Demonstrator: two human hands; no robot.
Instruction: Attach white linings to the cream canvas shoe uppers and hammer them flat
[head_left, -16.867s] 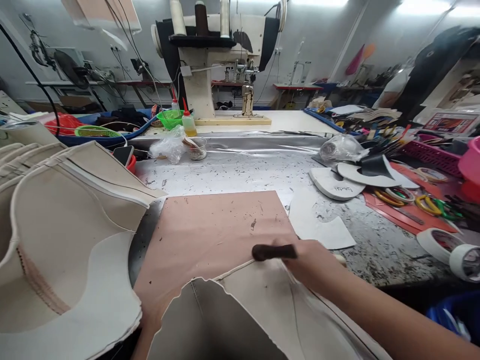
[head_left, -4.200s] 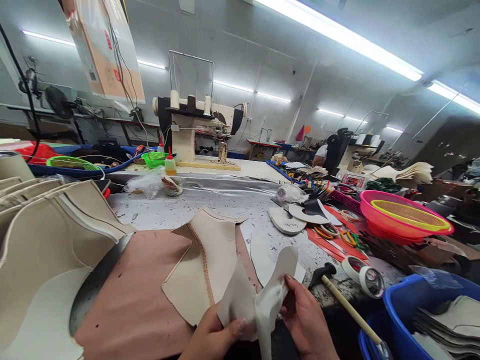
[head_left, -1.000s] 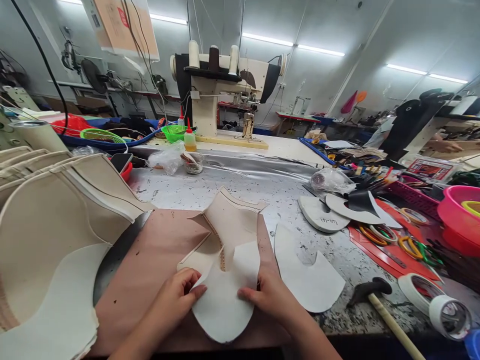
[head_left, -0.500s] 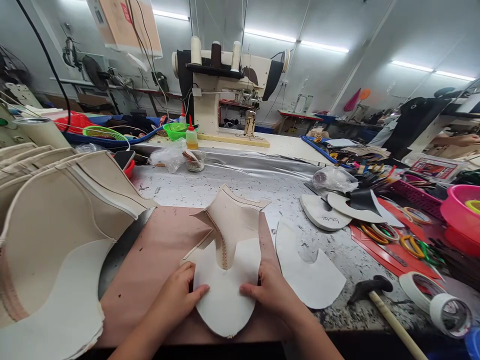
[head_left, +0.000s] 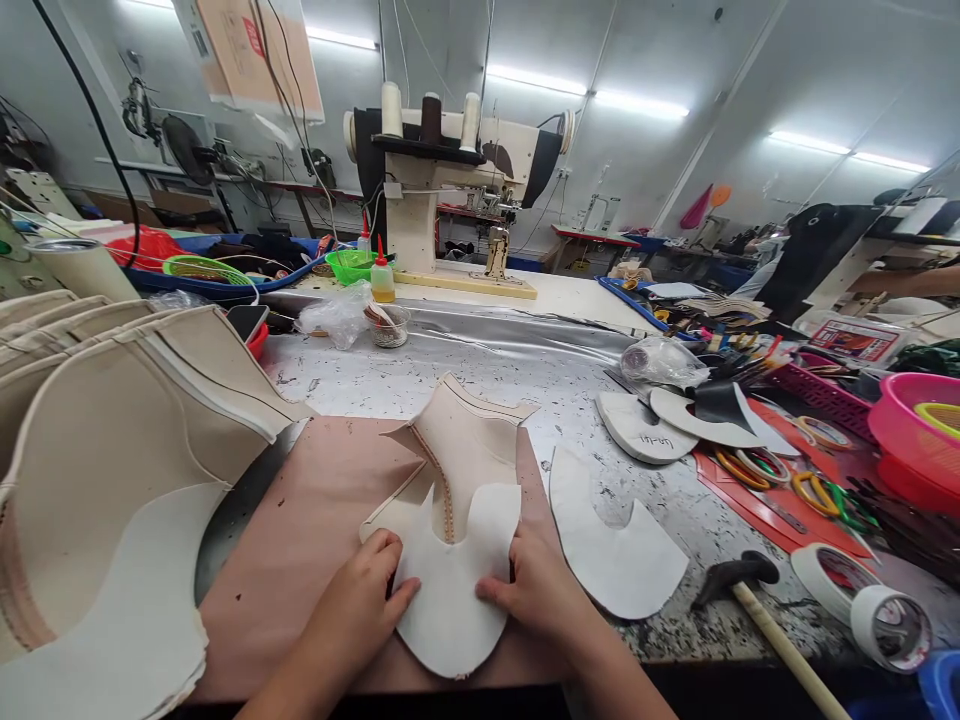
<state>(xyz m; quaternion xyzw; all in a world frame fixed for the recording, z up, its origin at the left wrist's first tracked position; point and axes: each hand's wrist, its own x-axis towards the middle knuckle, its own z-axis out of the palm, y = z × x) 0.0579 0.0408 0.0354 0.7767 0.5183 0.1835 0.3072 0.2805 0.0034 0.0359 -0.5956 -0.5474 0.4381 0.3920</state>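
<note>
A beige shoe upper [head_left: 480,435] with a stitched seam lies in front of me, its toe end covered by a white U-shaped piece [head_left: 451,610]. My left hand [head_left: 369,580] grips the left edge, thumb on top and fingers curled out of sight at the side. On the opposite edge, my right hand [head_left: 536,585] pinches in the same way. The white piece bulges slightly between the two thumbs. Underneath is a brown-pink sheet [head_left: 300,530]. Just right of my right hand rests a loose white U-shaped piece [head_left: 619,555].
Stacked uppers [head_left: 112,440] rise at the left. A hammer [head_left: 750,590], tape rolls [head_left: 889,625], scissors [head_left: 814,495] and a pink basket [head_left: 915,420] crowd the right. A sewing machine [head_left: 450,180] stands behind, with a glue bottle [head_left: 382,275] beside it.
Both hands have pressed slightly inward, and the white piece now bows up a little more at its sides. The whole view has shifted slightly.
</note>
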